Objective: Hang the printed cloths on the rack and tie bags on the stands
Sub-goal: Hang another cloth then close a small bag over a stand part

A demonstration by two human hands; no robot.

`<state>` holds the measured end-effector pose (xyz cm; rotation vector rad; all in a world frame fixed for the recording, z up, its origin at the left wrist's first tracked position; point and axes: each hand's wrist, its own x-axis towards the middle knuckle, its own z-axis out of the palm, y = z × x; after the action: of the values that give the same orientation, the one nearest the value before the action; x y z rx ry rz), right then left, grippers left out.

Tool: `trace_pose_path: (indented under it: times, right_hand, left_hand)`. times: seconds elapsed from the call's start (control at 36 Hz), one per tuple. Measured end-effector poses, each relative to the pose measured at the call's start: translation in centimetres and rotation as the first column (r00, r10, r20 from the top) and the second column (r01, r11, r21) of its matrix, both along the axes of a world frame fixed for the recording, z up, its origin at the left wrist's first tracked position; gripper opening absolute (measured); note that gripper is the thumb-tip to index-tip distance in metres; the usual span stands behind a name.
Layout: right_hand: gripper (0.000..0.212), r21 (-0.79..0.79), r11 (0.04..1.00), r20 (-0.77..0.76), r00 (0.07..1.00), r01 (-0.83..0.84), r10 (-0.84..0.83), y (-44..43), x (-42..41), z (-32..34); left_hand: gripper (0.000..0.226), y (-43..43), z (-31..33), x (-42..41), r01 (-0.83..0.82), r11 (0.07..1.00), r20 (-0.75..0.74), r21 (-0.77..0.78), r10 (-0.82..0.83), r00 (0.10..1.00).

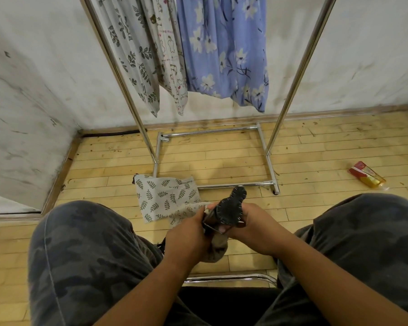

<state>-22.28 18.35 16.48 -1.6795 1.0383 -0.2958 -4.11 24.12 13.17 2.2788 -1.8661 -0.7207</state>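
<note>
Camouflage-print trouser knees (80,255) are framing the view closest in, and both hands are working between them on one item. Just beyond the left hand (186,234), a grey leaf-printed cloth pouch (165,196) is lying flat on the wooden plank floor (222,161), touching a cream printed piece beside the knuckles. The left hand is curling its fingers round a grey fabric bag (218,251), which is sagging below both hands. A dark scallop-edged stitched flap (230,208) is sticking up above them. The right hand (254,224) is closing on the other side, its fingertips hidden.

Well beyond the hands, three printed cloths (224,48) are already hanging on the chrome rack (118,74) – leaf, cream and blue floral. Far right of the right hand, a red pack (360,171) is lying on the boards.

Risks, as I judge them: a loose knot could be sliding down the smooth chrome upright, and the pouch on the floor could be getting trodden on when the person rises.

Hands are covering the bag's mouth – contents cannot be told. The pack's contents are also unseen.
</note>
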Motion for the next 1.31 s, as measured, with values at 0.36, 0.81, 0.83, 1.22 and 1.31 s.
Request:
trace_pose_path:
  times: [0.36, 0.81, 0.83, 1.22, 1.31]
  right_hand:
    - [0.03, -0.09, 0.996, -0.075, 0.997, 0.021, -0.028, 0.0, -0.2, 0.5]
    - [0.046, -0.116, 0.992, -0.081, 0.995, 0.045, -0.055, -0.4, -0.5, 0.0]
    - [0.044, -0.105, 0.994, -0.076, 0.996, 0.037, -0.045, -0.3, -0.5, 0.0]
    - [0.06, -0.196, 0.941, -0.083, 0.952, 0.275, -0.295, -1.0, -0.9, -1.1]
    - [0.049, -0.225, 0.919, -0.186, 0.912, 0.324, -0.367, -1.2, -1.3, -1.7]
  left_hand:
    - [0.039, -0.8, -1.4, 0.0, -0.067, 0.998, -0.224, -0.003, 0.065, 0.972]
    - [0.037, -0.8, -0.5, -0.2, 0.01, 1.0, -0.547, -0.007, -0.012, 0.837]
    - [0.034, -0.8, -0.5, -0.2, 0.017, 1.0, -0.53, -0.008, -0.018, 0.848]
    - [0.042, -0.7, -2.0, 0.9, -0.088, 0.995, -0.379, -0.037, 0.068, 0.923]
    - [0.049, -0.7, -2.2, 1.0, -0.081, 0.996, -0.37, -0.042, 0.06, 0.927]
